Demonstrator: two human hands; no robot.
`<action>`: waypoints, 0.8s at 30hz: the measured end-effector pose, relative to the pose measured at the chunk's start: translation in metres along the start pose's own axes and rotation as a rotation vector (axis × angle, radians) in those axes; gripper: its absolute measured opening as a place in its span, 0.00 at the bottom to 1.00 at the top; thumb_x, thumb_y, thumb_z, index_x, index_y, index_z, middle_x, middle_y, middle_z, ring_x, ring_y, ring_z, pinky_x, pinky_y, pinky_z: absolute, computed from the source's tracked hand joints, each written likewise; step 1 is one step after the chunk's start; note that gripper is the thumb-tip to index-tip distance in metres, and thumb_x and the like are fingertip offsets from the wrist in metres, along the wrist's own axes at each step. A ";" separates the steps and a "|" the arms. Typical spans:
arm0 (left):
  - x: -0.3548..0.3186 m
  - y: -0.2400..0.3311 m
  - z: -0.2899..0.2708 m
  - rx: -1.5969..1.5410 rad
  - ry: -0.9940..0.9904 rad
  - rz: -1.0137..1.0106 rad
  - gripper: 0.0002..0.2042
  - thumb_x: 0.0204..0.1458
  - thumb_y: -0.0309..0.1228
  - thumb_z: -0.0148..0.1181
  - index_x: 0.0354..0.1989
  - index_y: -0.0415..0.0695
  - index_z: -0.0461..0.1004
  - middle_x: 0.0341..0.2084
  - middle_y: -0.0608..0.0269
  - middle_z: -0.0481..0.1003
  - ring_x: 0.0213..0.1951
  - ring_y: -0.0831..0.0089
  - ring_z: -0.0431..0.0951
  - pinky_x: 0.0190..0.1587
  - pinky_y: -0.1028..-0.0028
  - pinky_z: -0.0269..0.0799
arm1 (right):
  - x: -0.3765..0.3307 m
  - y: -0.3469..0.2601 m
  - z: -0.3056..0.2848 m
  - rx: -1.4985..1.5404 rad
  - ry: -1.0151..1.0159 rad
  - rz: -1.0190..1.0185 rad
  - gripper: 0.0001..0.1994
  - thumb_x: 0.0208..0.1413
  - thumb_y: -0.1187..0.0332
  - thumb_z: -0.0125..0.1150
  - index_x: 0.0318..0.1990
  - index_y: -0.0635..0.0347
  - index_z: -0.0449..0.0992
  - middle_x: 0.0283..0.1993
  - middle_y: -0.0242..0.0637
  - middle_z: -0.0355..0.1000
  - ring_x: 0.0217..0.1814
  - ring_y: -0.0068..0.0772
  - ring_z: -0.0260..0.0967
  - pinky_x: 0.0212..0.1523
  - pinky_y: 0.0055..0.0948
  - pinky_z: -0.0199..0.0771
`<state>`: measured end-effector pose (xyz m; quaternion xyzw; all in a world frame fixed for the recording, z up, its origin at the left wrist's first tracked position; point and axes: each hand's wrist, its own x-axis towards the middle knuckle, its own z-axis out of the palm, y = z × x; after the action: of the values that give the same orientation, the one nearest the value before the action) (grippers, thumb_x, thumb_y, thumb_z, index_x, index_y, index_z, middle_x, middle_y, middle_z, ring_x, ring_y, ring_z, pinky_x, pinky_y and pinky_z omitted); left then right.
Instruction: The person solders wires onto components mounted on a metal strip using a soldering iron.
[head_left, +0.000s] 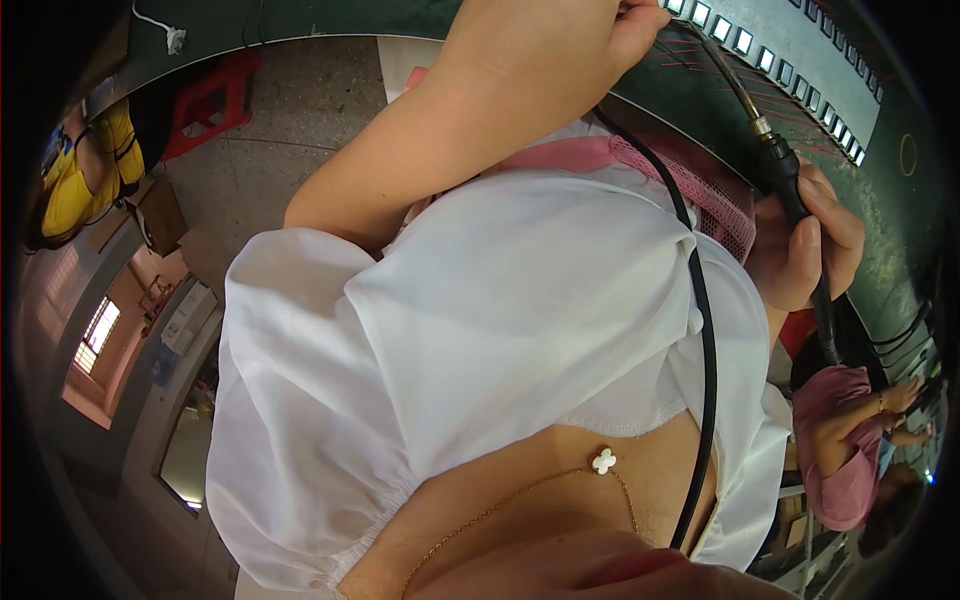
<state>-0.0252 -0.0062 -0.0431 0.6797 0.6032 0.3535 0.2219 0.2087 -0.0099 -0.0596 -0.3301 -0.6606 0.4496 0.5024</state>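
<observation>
Matt plastic sheathes the handle (pixel 780 168) in the right fingers (pixel 838 225); beyond them appear a shiny metal shaft (pixel 741 95) and glossy square pieces (pixel 766 60).

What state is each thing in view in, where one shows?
Right hand: closed around the soldering iron.
Soldering iron: held, tip near the pale panel; hot or cold cannot be told.
Left hand: partly cut off by the top edge; grip unclear.
Pale panel: lying on the green table, small pieces along its edges.
Black cable: curved across the white shirt.
Yellow ring: lying on the table.
</observation>
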 end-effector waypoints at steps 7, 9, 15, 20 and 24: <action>0.001 0.001 0.000 0.008 0.004 -0.005 0.05 0.44 0.25 0.57 0.21 0.37 0.71 0.20 0.52 0.71 0.25 0.56 0.72 0.29 0.65 0.67 | 0.001 -0.001 -0.003 0.166 0.029 0.026 0.13 0.53 0.68 0.47 0.38 0.72 0.66 0.19 0.45 0.66 0.25 0.36 0.67 0.35 0.33 0.69; 0.001 0.002 0.001 0.008 0.008 -0.008 0.05 0.44 0.26 0.57 0.21 0.37 0.71 0.20 0.52 0.71 0.26 0.56 0.72 0.29 0.65 0.67 | 0.001 -0.002 -0.002 0.126 0.027 0.012 0.12 0.53 0.68 0.47 0.38 0.72 0.66 0.19 0.46 0.66 0.25 0.36 0.67 0.35 0.33 0.69; 0.000 0.001 0.002 0.006 0.011 -0.005 0.05 0.44 0.26 0.57 0.21 0.37 0.70 0.20 0.52 0.71 0.26 0.55 0.72 0.29 0.64 0.67 | 0.000 -0.002 0.001 0.055 0.043 0.005 0.13 0.52 0.68 0.48 0.38 0.72 0.66 0.23 0.50 0.69 0.24 0.33 0.66 0.30 0.28 0.68; -0.002 -0.001 0.003 0.024 0.027 0.013 0.05 0.44 0.26 0.56 0.21 0.37 0.71 0.20 0.52 0.72 0.26 0.55 0.72 0.30 0.64 0.67 | 0.000 0.002 0.002 0.031 0.020 -0.010 0.13 0.51 0.69 0.49 0.37 0.72 0.67 0.27 0.54 0.70 0.22 0.30 0.66 0.26 0.23 0.67; 0.001 0.003 0.002 0.017 0.014 -0.017 0.05 0.44 0.26 0.57 0.22 0.37 0.71 0.20 0.52 0.72 0.26 0.55 0.72 0.30 0.64 0.67 | 0.001 0.003 -0.008 0.075 0.053 0.000 0.13 0.51 0.69 0.47 0.39 0.72 0.66 0.26 0.55 0.69 0.23 0.32 0.66 0.26 0.23 0.68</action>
<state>-0.0215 -0.0055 -0.0426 0.6737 0.6135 0.3515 0.2150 0.2160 -0.0064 -0.0611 -0.3232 -0.6296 0.4651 0.5318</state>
